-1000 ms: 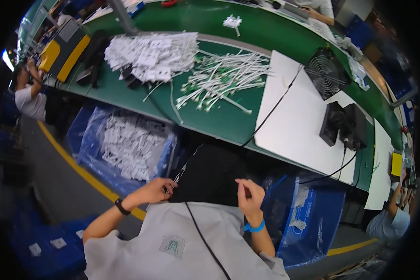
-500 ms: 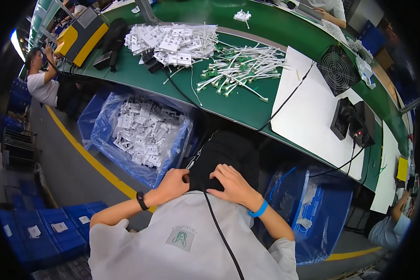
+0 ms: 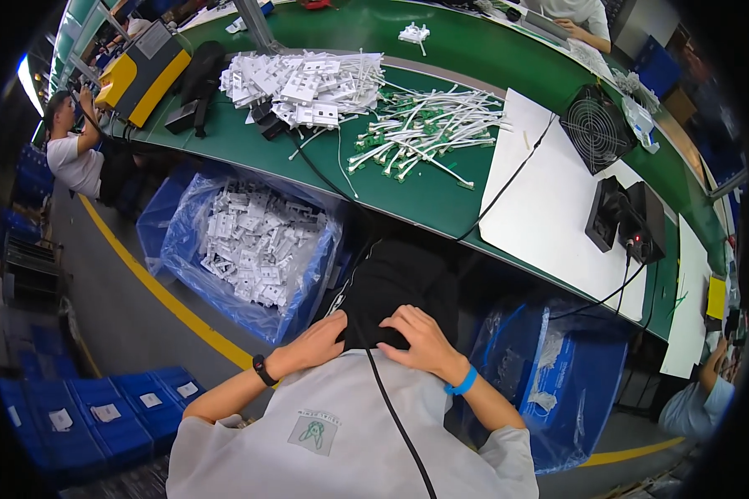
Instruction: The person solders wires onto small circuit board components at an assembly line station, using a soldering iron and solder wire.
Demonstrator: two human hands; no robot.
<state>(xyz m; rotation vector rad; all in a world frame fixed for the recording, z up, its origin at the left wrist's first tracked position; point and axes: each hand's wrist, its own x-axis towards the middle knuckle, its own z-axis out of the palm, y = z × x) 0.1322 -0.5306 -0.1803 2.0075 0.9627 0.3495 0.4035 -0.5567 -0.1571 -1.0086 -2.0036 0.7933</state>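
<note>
My left hand (image 3: 314, 343), with a black watch on its wrist, and my right hand (image 3: 422, 337), with a blue wristband, both lie with fingers pressed on a black rounded thing (image 3: 395, 283) just below the green bench's (image 3: 408, 195) near edge. The two hands sit side by side, almost touching. A thin black cable (image 3: 395, 420) runs from between them down over the white shirt (image 3: 341, 441). What lies under the black thing is hidden.
On the bench lie a heap of white plastic plates (image 3: 300, 79), white cables with green boards (image 3: 424, 133), a white sheet (image 3: 549, 200), a black fan (image 3: 595, 129) and a black box (image 3: 624, 220). Blue bins (image 3: 250, 249) (image 3: 558, 374) flank me. Another person (image 3: 75, 154) works far left.
One second ago my hands were apart, the left pinching a thin cable. Both have come together onto the black rounded thing, and the view has tilted toward the bench.
</note>
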